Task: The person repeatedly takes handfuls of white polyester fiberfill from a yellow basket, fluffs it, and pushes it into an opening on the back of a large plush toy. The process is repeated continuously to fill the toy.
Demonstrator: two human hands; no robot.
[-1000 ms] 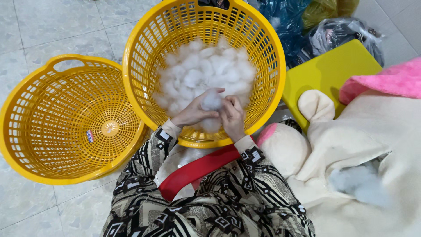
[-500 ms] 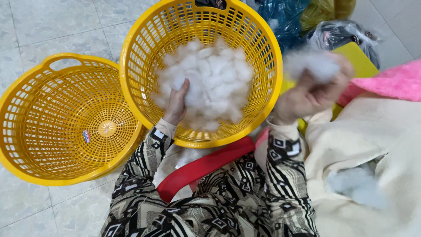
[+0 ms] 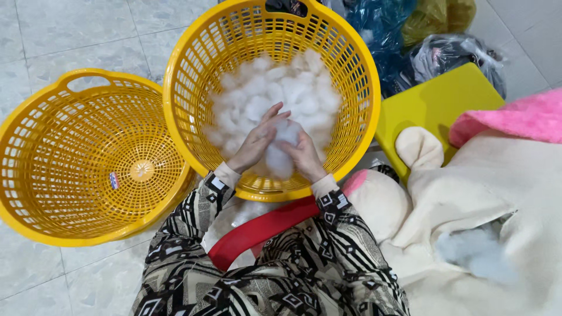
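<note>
A round yellow plastic basket [image 3: 357, 76] in front of me holds a heap of white stuffing fibre [image 3: 275, 88]. Both my hands are inside it at the near side. My left hand [image 3: 256, 142] and my right hand [image 3: 305, 155] together clasp one clump of white stuffing [image 3: 281, 149] between them. To my right lies a large cream plush toy [image 3: 468, 193] with an open seam where grey-white stuffing [image 3: 477, 251] shows.
A second yellow basket [image 3: 76, 158] with nothing in it stands at the left, touching the first. A yellow-green stool [image 3: 433, 105], a pink cloth [image 3: 515, 120] and several plastic bags [image 3: 445, 50] lie at the right and back. A red strap [image 3: 263, 225] crosses my lap. The floor is pale tile.
My right hand, which was raised over the plush toy with a clump half a second ago, has come back into the basket and joined my left hand on a clump.
</note>
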